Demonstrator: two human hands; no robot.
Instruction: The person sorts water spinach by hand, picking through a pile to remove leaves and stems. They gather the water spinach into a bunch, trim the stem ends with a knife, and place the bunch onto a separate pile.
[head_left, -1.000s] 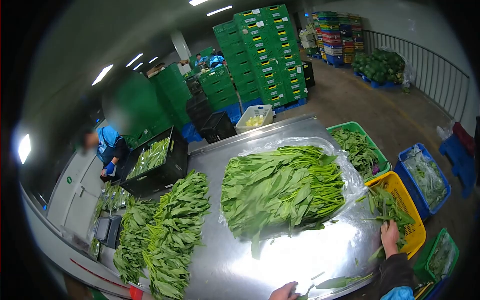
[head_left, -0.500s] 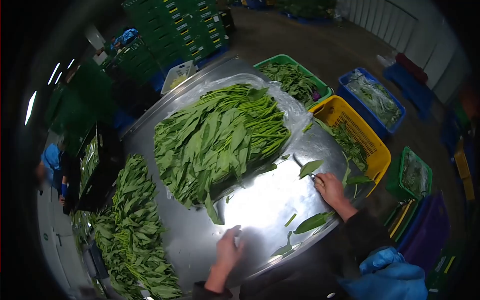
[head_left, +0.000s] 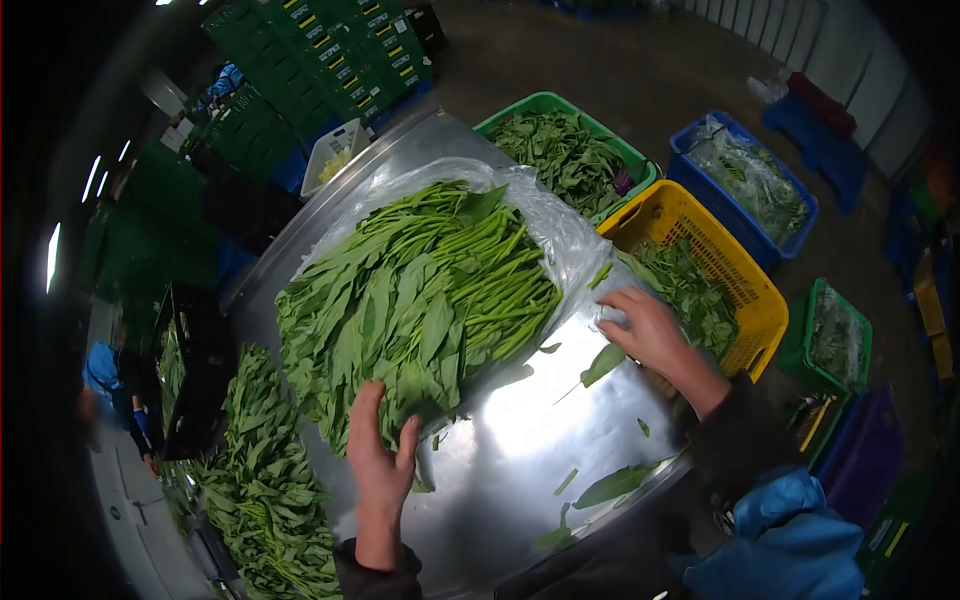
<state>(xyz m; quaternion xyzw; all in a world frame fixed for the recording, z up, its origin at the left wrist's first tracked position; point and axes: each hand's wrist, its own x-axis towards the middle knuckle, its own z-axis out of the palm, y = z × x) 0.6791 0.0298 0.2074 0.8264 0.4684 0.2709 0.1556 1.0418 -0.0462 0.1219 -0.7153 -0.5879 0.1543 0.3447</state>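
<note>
The big pile of greens [head_left: 420, 290] lay on the shiny table [head_left: 505, 440], on top of a clear plastic sheet [head_left: 550, 225]. The left hand [head_left: 380, 470] was at the pile's near side, fingers spread. Its grip was loose and seemed to have nothing in it. The right hand [head_left: 655, 332] was bent beside the stem ends, near something pale, but I could not tell if its grip held anything.

Soft, flat fingers seemed best, so the leaves would not tear. Keeping the stems lined up looked wise too.

The yellow crate [head_left: 755, 310] stood just past the table's right edge, so the right arm had less room there. The hands had more room over the near part, where a loose leaf [head_left: 615, 485] lay close to the edge and could have slid off.
</note>
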